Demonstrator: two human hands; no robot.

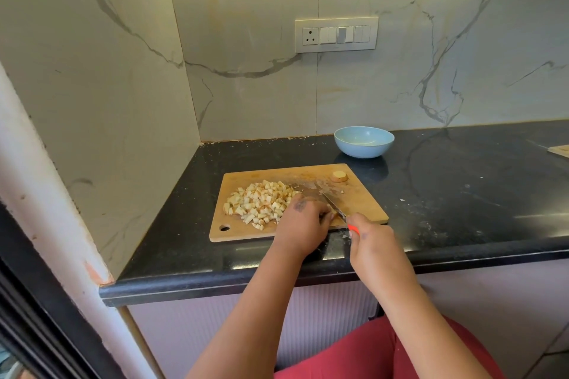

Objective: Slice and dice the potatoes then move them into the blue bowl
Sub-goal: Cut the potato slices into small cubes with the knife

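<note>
Dicing looks nearly done to me — diced potato pile (261,201) on the cutting board (366,206), one end piece (339,176) uncut, blue bowl (364,141) unfilled. Right hand (369,237) grips the knife (334,208); left hand (304,221) curls over something hidden.

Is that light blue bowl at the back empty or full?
Empty: the light blue bowl shows a bare inside; diced potato remains on the wooden board.

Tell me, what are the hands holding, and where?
The right hand grips the knife by its orange handle. What the left hand holds on the board cannot be told.
</note>
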